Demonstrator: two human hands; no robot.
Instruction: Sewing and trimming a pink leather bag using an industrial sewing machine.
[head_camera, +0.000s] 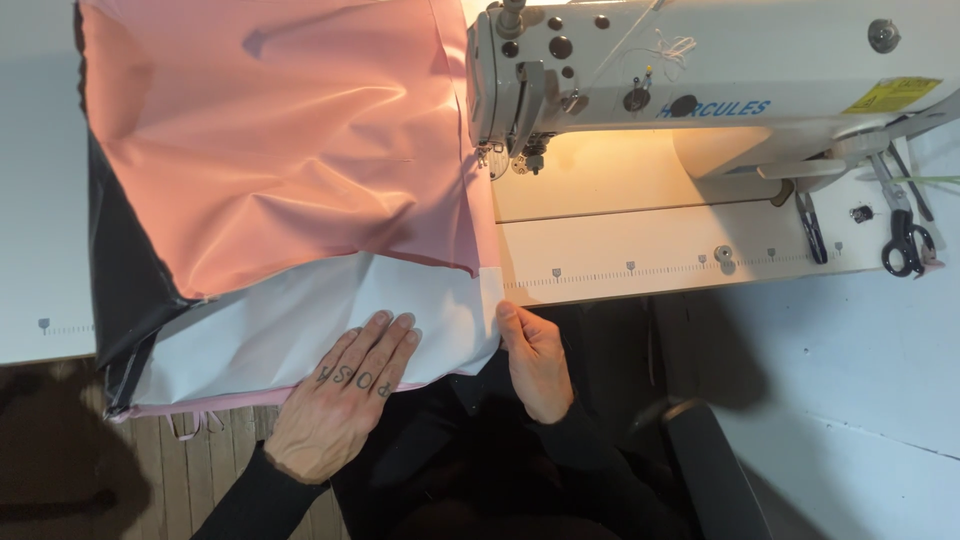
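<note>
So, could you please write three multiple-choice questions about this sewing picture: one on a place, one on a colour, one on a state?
1. Where do the scissors lie?
A. on the table right of the sewing machine
B. on the pink fabric
C. on the floor

2. What colour is the fabric layer under the left hand?
A. green
B. white
C. yellow

3. How does the left hand rest?
A. clenched in a fist
B. holding the scissors
C. flat, fingers stretched out

Answers:
1 A, they lie by the machine's right end.
2 B, the white layer shows below the pink one.
3 C, palm down on the fabric, while the right hand grips its edge.
</note>
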